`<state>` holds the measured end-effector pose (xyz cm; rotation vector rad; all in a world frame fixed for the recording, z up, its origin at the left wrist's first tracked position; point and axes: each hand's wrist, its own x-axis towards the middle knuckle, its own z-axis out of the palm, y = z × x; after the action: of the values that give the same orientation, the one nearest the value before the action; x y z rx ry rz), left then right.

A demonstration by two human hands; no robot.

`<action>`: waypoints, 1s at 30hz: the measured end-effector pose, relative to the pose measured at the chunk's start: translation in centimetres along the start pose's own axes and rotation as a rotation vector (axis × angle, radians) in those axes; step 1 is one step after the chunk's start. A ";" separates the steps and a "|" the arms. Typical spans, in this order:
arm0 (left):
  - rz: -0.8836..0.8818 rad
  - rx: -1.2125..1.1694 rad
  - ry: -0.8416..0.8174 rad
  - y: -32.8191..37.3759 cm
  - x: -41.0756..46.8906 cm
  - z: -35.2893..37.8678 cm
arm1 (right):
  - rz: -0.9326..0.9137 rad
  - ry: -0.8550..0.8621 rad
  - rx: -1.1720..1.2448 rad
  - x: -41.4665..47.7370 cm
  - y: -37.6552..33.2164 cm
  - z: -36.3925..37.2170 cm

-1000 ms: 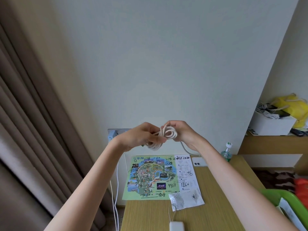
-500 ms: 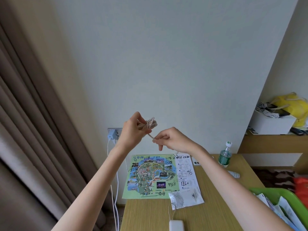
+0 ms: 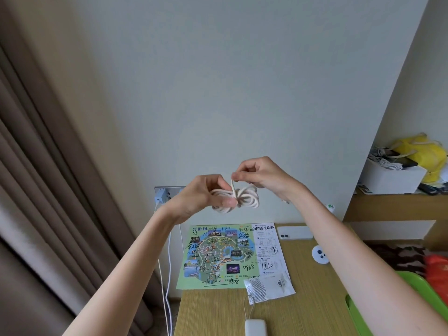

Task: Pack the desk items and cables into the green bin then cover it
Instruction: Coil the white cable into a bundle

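Note:
A coiled white cable (image 3: 244, 198) hangs in the air above the wooden desk (image 3: 303, 304). My left hand (image 3: 201, 197) pinches the left side of the coil. My right hand (image 3: 260, 175) holds the cable's loose end, which wraps across the coil's middle. The green bin (image 3: 412, 284) shows only as a rim at the lower right, partly hidden by my right arm. On the desk lie a colourful map sheet (image 3: 218, 258), a white phone (image 3: 294, 232), a white round device (image 3: 320, 254) and a white power bank (image 3: 255, 327) at the near edge.
A wall socket with a blue charger (image 3: 161, 196) and hanging white cables is behind the desk on the left. Brown curtains (image 3: 48, 190) fill the left side. A shelf at right holds a white box (image 3: 392, 177) and a yellow bag (image 3: 421, 154). A small leaflet (image 3: 270, 286) lies by the map.
Both hands dropped slightly and came back together. My right hand brought the loose end up and over the coil's middle. The camera tilted, so less of the green bin shows.

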<state>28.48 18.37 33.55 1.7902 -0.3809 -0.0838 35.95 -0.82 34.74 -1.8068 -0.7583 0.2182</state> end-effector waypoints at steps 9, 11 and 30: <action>0.021 -0.132 0.295 -0.1 0.7 -0.1 | -0.007 0.043 0.033 -1.6 2.5 3.0; 0.045 -0.079 0.376 -0.6 0.9 0.0 | -0.029 0.017 -0.021 -1.9 2.3 3.1; 0.009 0.104 0.243 -1.9 0.5 -0.5 | -0.138 0.272 0.376 -1.7 -0.8 1.7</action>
<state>29.49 19.08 31.91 1.8756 -0.2218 0.1620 33.46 -0.30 34.48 -1.3872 -0.5993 0.0194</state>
